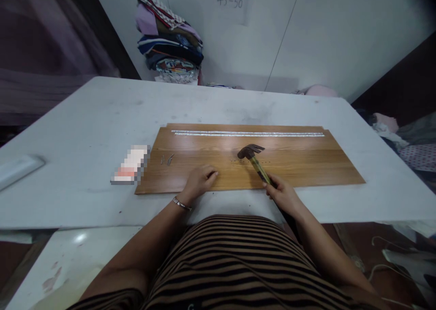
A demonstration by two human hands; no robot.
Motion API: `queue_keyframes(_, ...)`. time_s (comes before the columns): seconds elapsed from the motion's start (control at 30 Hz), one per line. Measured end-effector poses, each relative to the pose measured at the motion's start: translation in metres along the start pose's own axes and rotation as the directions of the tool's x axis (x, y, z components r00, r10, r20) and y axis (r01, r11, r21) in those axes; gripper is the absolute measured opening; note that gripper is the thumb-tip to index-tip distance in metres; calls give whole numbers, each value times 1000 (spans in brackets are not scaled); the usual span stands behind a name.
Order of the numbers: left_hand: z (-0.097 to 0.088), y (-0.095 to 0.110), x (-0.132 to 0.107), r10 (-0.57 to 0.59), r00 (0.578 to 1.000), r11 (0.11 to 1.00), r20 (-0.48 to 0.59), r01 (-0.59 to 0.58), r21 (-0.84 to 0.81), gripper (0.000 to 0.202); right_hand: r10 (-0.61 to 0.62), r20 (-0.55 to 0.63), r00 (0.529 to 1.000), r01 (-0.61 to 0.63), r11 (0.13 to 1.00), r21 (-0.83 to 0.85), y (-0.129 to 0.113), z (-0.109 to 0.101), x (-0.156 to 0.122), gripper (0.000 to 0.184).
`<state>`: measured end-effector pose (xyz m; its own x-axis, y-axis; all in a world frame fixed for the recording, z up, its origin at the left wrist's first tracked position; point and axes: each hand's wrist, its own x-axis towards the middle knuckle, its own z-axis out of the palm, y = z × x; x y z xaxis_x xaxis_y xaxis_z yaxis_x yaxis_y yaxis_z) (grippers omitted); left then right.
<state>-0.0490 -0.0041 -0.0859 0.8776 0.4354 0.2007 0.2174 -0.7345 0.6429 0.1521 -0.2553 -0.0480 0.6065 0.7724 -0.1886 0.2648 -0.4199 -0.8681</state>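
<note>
A wooden board (309, 164) lies flat on the table. My right hand (283, 195) is closed around the handle of a claw hammer (259, 168), whose head is over the middle of the board. Beneath and beside the hammer runs a row of small dark points (265, 162), too small to tell as nails or holes. My left hand (199, 181) rests at the board's near edge with its fingers curled in; whatever they may hold is hidden. Several loose nails (170, 159) lie on the board's left part.
Two thin white strips (248, 134) run along the board's far side. A phone with a blurred-out screen (132, 164) lies left of the board on the white table (85, 142). Folded cloth (170, 37) is stacked against the back wall. A white roll-like object (20, 171) is at far left.
</note>
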Motion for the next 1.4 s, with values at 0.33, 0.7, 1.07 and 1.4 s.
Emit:
queue_keyframes(0.33, 1, -1, 0, 12, 1000, 1000, -23, -11, 6, 22, -18, 16, 1000, 18, 1000, -17, 0, 2, -3, 38)
queue_keyframes(0.7, 0, 0, 0, 8, 1000, 1000, -10, -7, 19, 23, -12, -25, 1000, 12, 1000, 13, 0, -1, 0, 49)
queue_keyframes(1.07, 0, 0, -1, 4, 1000, 1000, -6, -3, 18, 23, 7, 11, 1000, -7, 1000, -10, -3, 2, -2, 51)
queue_keyframes(1.4, 0, 0, -1, 2, 1000, 1000, -7, -2, 7, 23, 23, -21, 1000, -23, 1000, -9, -6, 0, -2, 50)
